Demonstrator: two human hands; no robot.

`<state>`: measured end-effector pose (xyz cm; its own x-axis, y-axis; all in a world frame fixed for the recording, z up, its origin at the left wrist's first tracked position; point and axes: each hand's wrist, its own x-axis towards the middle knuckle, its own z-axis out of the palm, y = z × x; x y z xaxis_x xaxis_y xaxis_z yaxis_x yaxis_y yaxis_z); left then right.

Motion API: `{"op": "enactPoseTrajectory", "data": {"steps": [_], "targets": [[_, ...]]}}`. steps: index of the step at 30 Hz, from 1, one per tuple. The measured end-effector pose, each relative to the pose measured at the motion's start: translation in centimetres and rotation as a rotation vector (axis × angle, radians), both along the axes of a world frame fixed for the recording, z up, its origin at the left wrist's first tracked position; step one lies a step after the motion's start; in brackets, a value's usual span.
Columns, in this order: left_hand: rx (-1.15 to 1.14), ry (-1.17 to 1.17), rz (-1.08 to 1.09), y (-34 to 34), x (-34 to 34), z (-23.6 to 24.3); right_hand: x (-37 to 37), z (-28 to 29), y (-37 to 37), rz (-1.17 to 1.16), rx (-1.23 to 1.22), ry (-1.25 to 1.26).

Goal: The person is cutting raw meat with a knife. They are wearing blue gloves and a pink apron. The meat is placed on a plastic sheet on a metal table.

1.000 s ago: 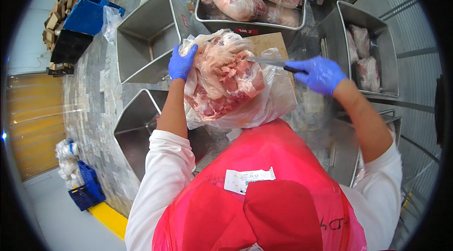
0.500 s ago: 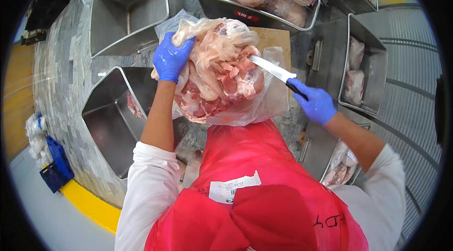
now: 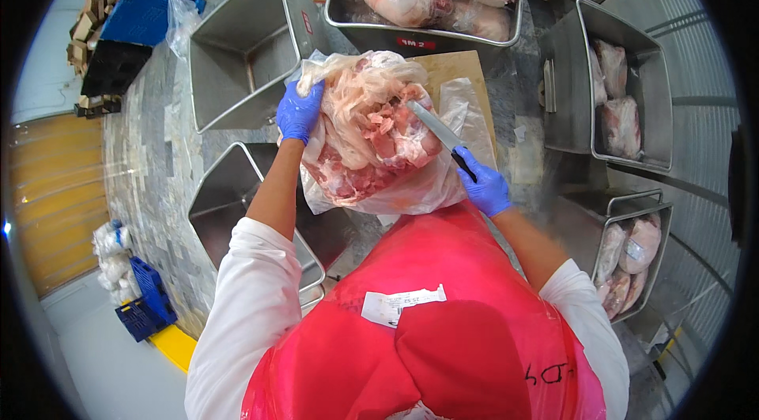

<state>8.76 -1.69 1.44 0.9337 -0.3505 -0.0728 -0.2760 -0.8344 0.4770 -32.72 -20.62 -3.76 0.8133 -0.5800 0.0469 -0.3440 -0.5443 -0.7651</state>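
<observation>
— What does the meat look like?

— A big lump of raw meat (image 3: 368, 131), pale pink and whitish fat on top, deeper red flesh lower down, wrapped in a clear plastic bag (image 3: 411, 191) that hangs loose and wrinkled below it. It sits in front of the person's chest, over a wooden cutting board (image 3: 455, 68) on the worktop (image 3: 518, 159).

— And the hands?

— Both wear blue gloves. The left hand (image 3: 299, 112) grips the upper left edge of the bagged meat, fingers curled shut on plastic and fat. The right hand (image 3: 484, 185) has its fingers closed around the dark handle of a knife (image 3: 439, 135); the blade angles up and to the left, and its tip lies against the red part of the meat.

— What's around it?

— A steel tray (image 3: 419, 33) past the board holds more bagged pieces. Two empty steel bins (image 3: 237, 48) stand to the left, one beyond the other. On the right a deep bin (image 3: 565, 80) holds pale cuts, and a nearer bin (image 3: 660, 210) carries wrapped portions. The person wears a red apron (image 3: 443, 325) with a white label on it. Blue crates (image 3: 142, 13) lie far left on the floor.
</observation>
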Motion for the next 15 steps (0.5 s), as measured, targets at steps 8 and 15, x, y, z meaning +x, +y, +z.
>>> {"op": "enactPoseTrajectory", "data": {"steps": [8,15], "targets": [[-0.112,-0.281,-0.927,-9.7,-8.1,5.7,-1.7,6.1,-2.5,0.12,0.053,0.36],[0.026,-0.237,-0.972,-10.3,-7.2,1.5,-0.9,16.3,-4.2,0.192,-0.216,0.505]]}}
